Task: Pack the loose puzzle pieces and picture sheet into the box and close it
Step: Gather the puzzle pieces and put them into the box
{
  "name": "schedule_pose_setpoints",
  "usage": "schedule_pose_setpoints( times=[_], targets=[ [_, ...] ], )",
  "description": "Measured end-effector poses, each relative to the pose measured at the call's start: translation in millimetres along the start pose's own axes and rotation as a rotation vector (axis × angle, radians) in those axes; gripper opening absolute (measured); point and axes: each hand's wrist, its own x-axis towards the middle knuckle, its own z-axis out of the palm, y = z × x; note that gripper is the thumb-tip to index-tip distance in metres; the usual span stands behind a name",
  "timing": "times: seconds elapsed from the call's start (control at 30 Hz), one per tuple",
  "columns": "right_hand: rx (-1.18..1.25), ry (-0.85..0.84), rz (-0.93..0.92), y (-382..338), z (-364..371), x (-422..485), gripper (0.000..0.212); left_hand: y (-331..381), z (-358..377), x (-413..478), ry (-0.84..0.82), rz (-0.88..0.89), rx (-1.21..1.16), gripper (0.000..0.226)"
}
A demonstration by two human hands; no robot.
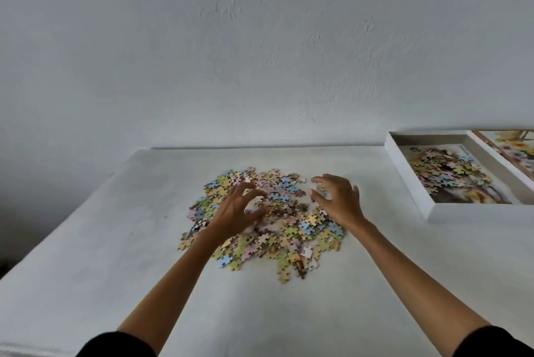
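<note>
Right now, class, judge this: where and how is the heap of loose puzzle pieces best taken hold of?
Probably take the heap of loose puzzle pieces at its low outer edges: left hand from the left side, right hand from the right, scooping inward along the table. It is a flat, unjoined spread with no solid part to pinch.

Head-worn view, looking forward-down, table [115, 241] close

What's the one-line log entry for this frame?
stage: packing | left hand: open over puzzle pile | right hand: open over puzzle pile | box: open, far right, partly filled
</note>
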Motion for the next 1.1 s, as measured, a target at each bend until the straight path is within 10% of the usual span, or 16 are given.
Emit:
schedule_pose_setpoints(
  times=[0.17,0.43,1.1],
  targets=[
    [-0.042,-0.158,-0.015,-9,9,-27,0.108,-9,2,-19,-0.242,-0.094,0.021,0.107],
    [-0.275,-0.439,-0.122,-19,14,-53,0.133,1,12,-29,-0.425,0.116,0.101,0.128],
    [-0.124,0.131,-0.264,-32,25,-37,0.025,4,9,-22,0.03,0.251,-0.011,0.039]
  ],
)
